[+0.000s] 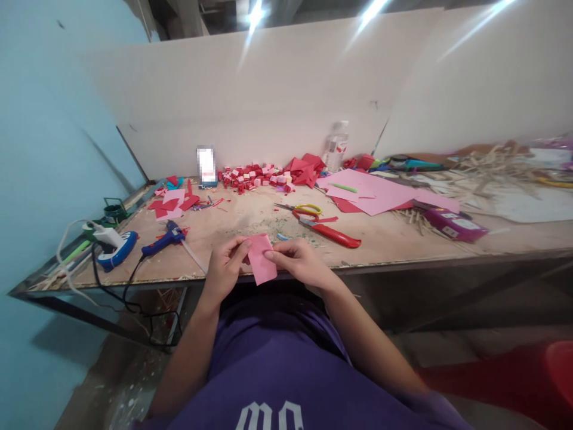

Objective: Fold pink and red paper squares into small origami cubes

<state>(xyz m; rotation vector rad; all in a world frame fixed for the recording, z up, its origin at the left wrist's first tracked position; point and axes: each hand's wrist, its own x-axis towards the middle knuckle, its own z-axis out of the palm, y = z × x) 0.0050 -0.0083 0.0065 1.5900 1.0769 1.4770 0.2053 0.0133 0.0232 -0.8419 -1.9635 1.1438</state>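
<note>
A small pink paper piece (262,260) is held between both hands just over the table's front edge. My left hand (224,266) pinches its left side with thumb and fingers closed. My right hand (299,261) grips its right side, a fingertip pressed on the paper's face. The wooden table (250,224) lies under and beyond the hands.
A blue glue gun (163,239) with its cable lies left of the hands. Red-handled cutters (333,234) and yellow-handled scissors (304,209) lie ahead. Several rolled red and pink pieces (257,175), pink sheets (376,194), a water bottle (336,146) and wooden sticks (483,170) sit farther back.
</note>
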